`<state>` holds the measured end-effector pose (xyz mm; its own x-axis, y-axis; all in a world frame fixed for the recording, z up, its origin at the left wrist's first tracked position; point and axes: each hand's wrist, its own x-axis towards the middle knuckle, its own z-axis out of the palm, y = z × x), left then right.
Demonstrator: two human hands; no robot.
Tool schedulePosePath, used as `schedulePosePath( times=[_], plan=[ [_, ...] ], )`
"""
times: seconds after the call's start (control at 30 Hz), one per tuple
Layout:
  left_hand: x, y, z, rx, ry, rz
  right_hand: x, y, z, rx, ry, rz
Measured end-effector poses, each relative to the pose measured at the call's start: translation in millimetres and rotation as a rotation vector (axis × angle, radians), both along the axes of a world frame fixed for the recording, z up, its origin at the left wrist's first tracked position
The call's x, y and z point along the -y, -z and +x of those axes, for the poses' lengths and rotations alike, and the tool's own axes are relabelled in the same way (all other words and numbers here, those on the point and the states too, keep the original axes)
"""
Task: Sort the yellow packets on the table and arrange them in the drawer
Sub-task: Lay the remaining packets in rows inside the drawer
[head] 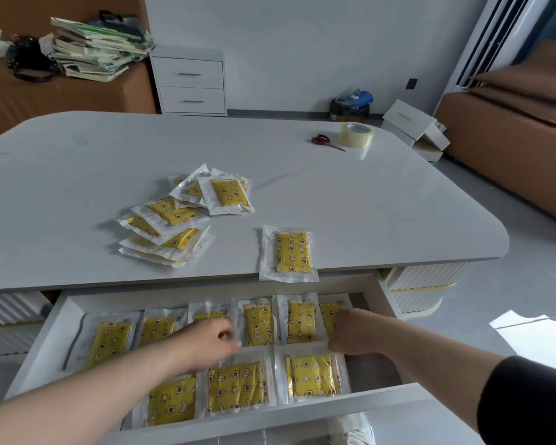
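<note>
Yellow packets (259, 326) fill drawer (50, 329) | left hand (206, 343), right hand (353, 332) on them, grip unclear

Bright daylight from the right, wide-angle bowing, blurred fingers (235, 343).

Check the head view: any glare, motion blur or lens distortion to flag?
Head view: wide-angle bowing curves the table edge; the left hand has smeared, motion-blurred fingers, the right hand is only slightly soft; bright window glare on the floor at right; soft, even light, faint shadows under the loose packets.
</note>
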<state>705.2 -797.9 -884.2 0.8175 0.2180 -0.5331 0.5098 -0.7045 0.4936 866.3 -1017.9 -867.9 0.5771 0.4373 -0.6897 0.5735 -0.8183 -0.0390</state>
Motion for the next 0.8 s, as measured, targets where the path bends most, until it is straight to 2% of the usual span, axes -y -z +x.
schedulePosePath(
  times=[0.03,0.13,0.2,0.27,0.43,0.8],
  plan=[
    [1,0,-3,0.02,0.147,0.105,-1,2,-3,0.05,-0.123,0.04],
    [4,4,-10,-0.009,0.539,0.349,-10,13,-12,0.024,-0.416,0.154],
    [4,7,-10,-0.011,0.616,0.395,-18,22,-19,0.066,-0.6,0.1],
    [4,8,-9,0.002,0.671,0.419,-24,24,-21,0.103,-0.69,0.06],
    [8,10,-10,0.019,0.754,0.448,-23,21,-27,0.081,-0.662,0.058],
    [8,10,-7,0.001,0.722,0.42,-19,28,-23,0.084,-0.653,0.099]
  ],
)
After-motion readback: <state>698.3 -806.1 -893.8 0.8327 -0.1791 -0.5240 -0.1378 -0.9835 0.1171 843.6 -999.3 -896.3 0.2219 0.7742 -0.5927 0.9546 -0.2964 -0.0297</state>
